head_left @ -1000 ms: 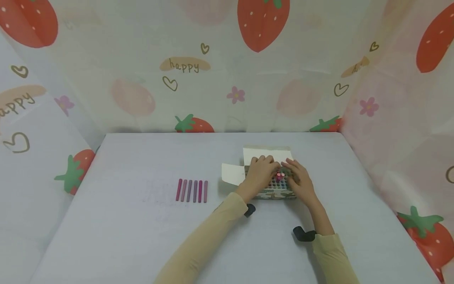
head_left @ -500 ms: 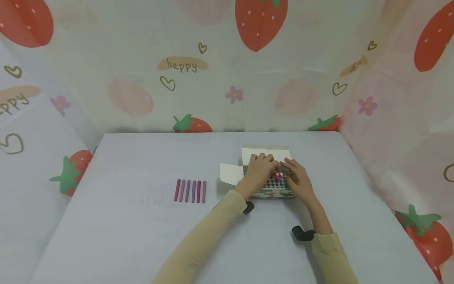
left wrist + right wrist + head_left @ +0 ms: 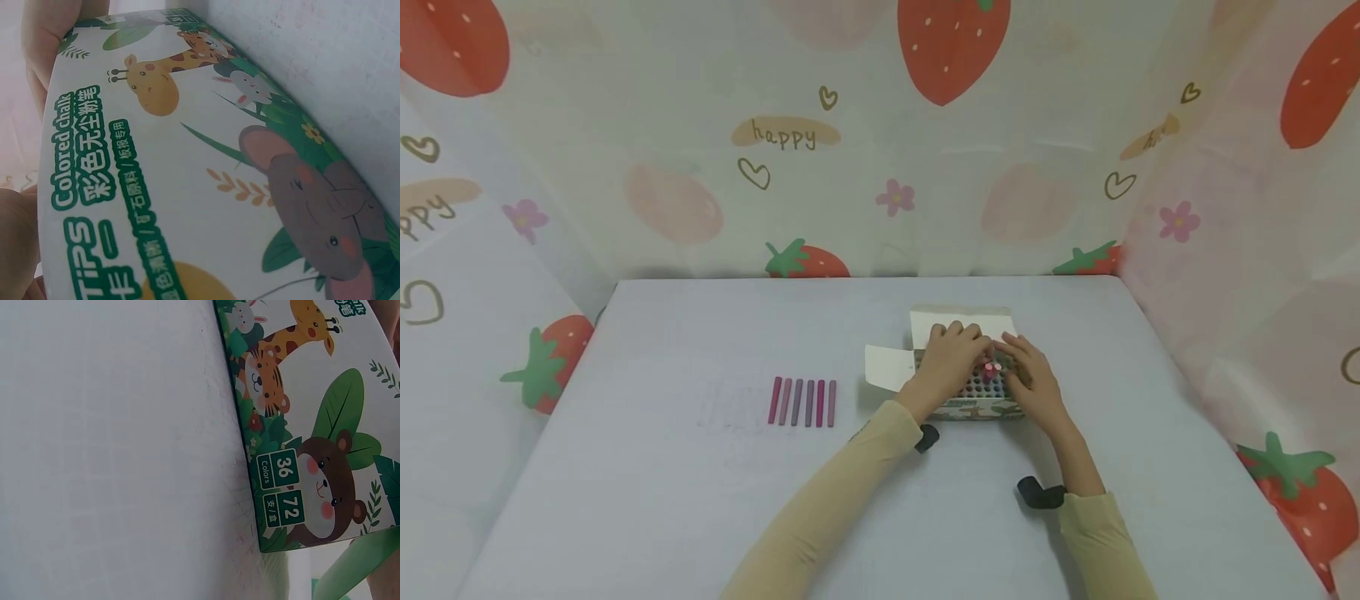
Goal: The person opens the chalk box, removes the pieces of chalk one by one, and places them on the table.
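At the left, six chalks [image 3: 809,403] in pink and mauve lie on the table [image 3: 587,483] in a row, side by side with slim gaps, their long axes running away from the person; they are well apart from both hands, the left one nearer. Next comes the white side flap [image 3: 891,367], folded outward, then the left hand [image 3: 950,367], which reaches over the box with its fingers bent; their tips are hidden, so whether they pinch anything I cannot tell. Just right of those fingers, over the box, the pink chalks [image 3: 990,372] show pale ends; they sit between the hands, nearer the left, and whether they are held or stand in holes is unclear. The box [image 3: 977,410] stands with its long side across the person, lid raised behind, round spots in rows inside, animals and green leaves printed on its white walls. The right hand [image 3: 1036,379] is at its right end, thumb and fingers loosely apart.
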